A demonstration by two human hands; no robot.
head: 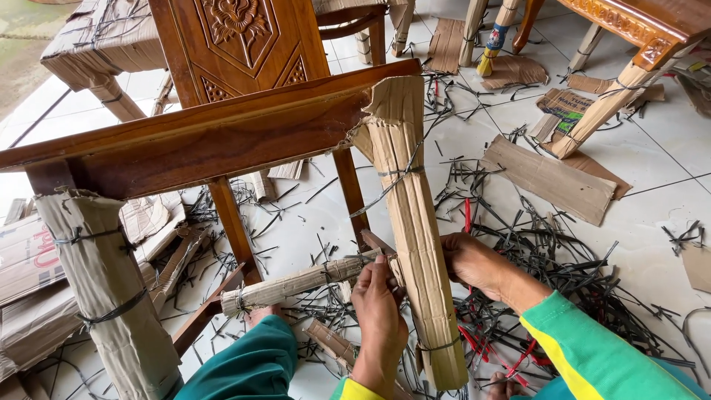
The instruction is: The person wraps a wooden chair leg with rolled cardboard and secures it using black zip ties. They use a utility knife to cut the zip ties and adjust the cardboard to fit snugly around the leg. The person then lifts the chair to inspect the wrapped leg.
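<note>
A wooden chair frame (222,141) lies tipped across the view. Its legs are wrapped in brown corrugated cardboard tied with black straps. My left hand (378,311) pinches the edge of the cardboard wrap (407,215) on the middle leg, about halfway down. On the far side of that same leg my right hand (474,263) clasps it. The top of this wrap is torn open. A second wrapped leg (111,289) stands at the left, and a wrapped crossbar (296,285) runs between the legs just left of my left hand.
Many cut black straps (578,274) and cardboard scraps (552,178) litter the white tiled floor. A red-handled tool (511,355) lies by my right arm. Behind stand a carved wooden panel (237,44) and more wrapped furniture legs (600,111).
</note>
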